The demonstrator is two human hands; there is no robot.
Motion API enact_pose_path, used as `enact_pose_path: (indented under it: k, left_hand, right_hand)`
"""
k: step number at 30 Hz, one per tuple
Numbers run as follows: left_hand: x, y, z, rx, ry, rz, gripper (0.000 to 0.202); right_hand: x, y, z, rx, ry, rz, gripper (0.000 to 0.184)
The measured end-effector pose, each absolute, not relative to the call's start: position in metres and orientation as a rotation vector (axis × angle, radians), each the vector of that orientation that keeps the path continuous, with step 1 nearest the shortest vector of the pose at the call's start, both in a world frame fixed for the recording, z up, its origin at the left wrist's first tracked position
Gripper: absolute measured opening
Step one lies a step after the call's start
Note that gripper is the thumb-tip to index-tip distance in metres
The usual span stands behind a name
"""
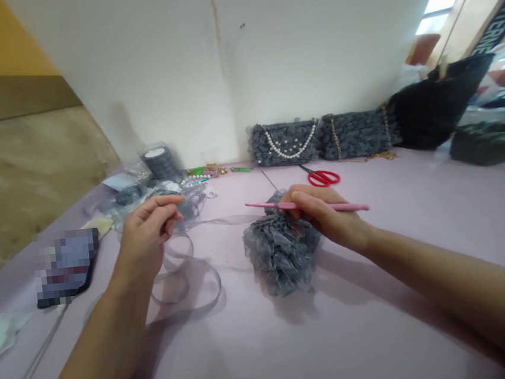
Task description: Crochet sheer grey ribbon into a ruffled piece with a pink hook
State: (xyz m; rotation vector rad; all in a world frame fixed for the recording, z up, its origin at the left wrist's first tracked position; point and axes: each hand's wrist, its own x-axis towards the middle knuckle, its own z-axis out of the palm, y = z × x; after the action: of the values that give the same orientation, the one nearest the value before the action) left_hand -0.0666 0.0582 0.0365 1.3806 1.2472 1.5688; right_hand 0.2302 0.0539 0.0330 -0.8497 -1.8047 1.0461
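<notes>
One hand (322,218): crochet hook (348,207); other hand (145,235): seemingly ribbon (220,221).

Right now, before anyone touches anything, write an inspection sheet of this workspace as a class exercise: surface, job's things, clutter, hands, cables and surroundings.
surface: lilac table covering, with the work lying on it.
job's things: pink crochet hook, ruffled grey ribbon piece, sheer grey ribbon lying in loops.
clutter: red-handled scissors, ribbon spool in a clear case, blurred phone.
hands: left hand has its fingers curled around the ribbon; right hand grips the hook, resting on the ruffled piece.
cables: thin grey cord at lower left.
surroundings: white wall, two ruffled grey bags, black bag.
</notes>
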Motion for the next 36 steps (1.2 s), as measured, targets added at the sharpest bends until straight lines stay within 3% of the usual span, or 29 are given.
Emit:
enact_pose_path:
  k: [5,10,16,36]
  left_hand:
    - [-0.064,0.061,0.026,2.085,1.720,1.635,0.014]
    - [-0.023,0.034,0.026,2.279,1.334,1.410,0.024]
    - [0.004,0.019,0.017,2.170,1.132,1.053,0.054]
    - [-0.019,0.029,0.040,1.141,0.811,1.186,0.033]
  right_hand:
    - [0.230,0.056,0.028,-0.819,-1.746,1.108,0.035]
    - [0.228,0.052,0.029,-0.852,-1.829,1.048,0.038]
    - [0.227,0.050,0.027,-0.851,-1.874,1.034,0.041]
    - [0.227,0.051,0.029,-0.854,-1.916,1.014,0.040]
